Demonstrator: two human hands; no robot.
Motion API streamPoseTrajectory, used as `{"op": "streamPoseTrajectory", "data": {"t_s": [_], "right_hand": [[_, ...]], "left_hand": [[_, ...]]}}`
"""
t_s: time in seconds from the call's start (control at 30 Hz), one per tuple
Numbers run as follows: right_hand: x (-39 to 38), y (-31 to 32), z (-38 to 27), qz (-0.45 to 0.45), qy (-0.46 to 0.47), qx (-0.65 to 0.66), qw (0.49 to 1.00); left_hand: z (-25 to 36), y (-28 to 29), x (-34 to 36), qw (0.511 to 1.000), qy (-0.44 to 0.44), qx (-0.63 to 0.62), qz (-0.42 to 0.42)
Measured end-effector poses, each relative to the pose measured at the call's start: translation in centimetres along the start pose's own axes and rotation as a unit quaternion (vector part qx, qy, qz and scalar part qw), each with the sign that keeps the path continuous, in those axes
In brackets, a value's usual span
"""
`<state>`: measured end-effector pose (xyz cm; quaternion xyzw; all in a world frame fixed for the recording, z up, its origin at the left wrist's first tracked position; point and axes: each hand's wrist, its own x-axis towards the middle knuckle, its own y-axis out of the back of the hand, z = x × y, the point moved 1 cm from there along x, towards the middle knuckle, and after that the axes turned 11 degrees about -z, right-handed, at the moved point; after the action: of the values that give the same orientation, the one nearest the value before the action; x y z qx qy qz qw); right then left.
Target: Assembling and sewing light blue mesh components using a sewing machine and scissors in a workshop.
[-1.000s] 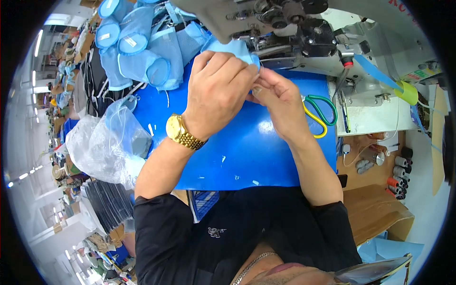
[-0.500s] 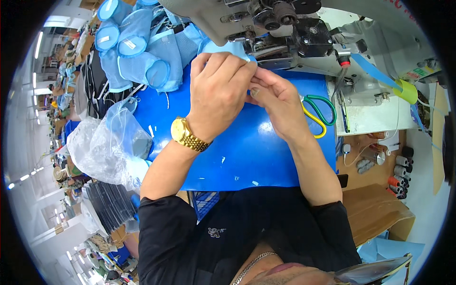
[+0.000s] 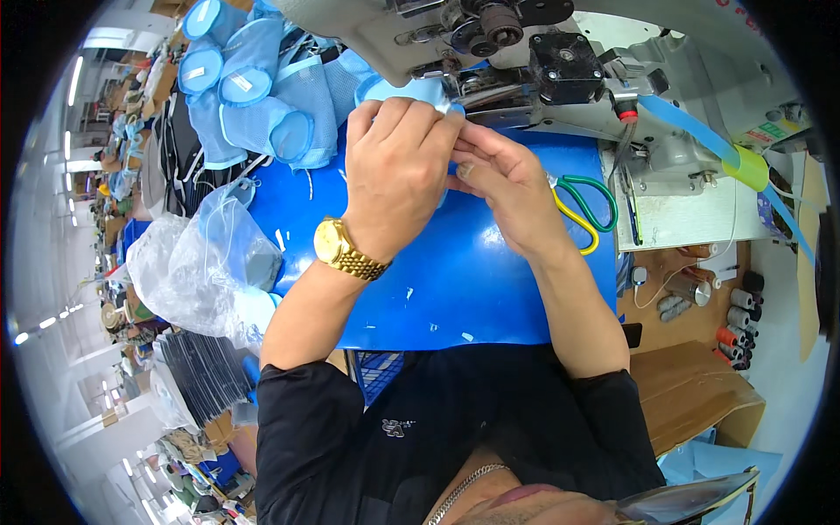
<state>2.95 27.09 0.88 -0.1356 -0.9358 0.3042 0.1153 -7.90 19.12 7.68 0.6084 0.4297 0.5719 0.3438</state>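
Observation:
Under the head of a grey sewing machine (image 3: 376, 39) lies a piece of light-blue fabric (image 3: 409, 90). My left hand (image 3: 395, 162) is closed over its near edge, back of the hand up, hiding most of what it grips. Close against it, my right hand (image 3: 507, 188) pinches with thumb and fingers at the same edge, just below the machine's metal folder (image 3: 499, 98). Whatever lies between the right fingertips is mostly covered. Beside my right wrist rest scissors (image 3: 588, 210) with green and yellow handles.
Sewn light-blue mesh pouches (image 3: 254, 101) pile up at the far left, above a clear plastic bag (image 3: 197, 271). Blue tape (image 3: 691, 127) runs through a yellow ring (image 3: 745, 168) at the right. Thread spools (image 3: 739, 319) stand beyond the blue tabletop (image 3: 420, 306).
The light-blue fabric has shifted slightly at the machine, with both hands still on it. The blue tape's tail at the right now hangs differently. The view has moved a little.

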Motion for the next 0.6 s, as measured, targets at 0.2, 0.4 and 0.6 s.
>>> {"op": "streamPoseTrajectory", "data": {"t_s": [0.2,0.4,0.6], "right_hand": [[-0.3,1.0,0.5,0.002,-0.012,0.021,1.0],[-1.5,1.3,0.4,0.017,-0.021,-0.015,1.0],[-5.3,2.7,-2.4,0.04,-0.044,-0.133,0.989]], "left_hand": [[-0.3,0.3,-0.1,0.999,0.028,0.016,0.029],[-0.3,-0.8,-0.7,0.999,0.023,-0.012,0.041],[-0.4,-1.9,0.2,0.996,0.042,-0.022,0.081]]}}
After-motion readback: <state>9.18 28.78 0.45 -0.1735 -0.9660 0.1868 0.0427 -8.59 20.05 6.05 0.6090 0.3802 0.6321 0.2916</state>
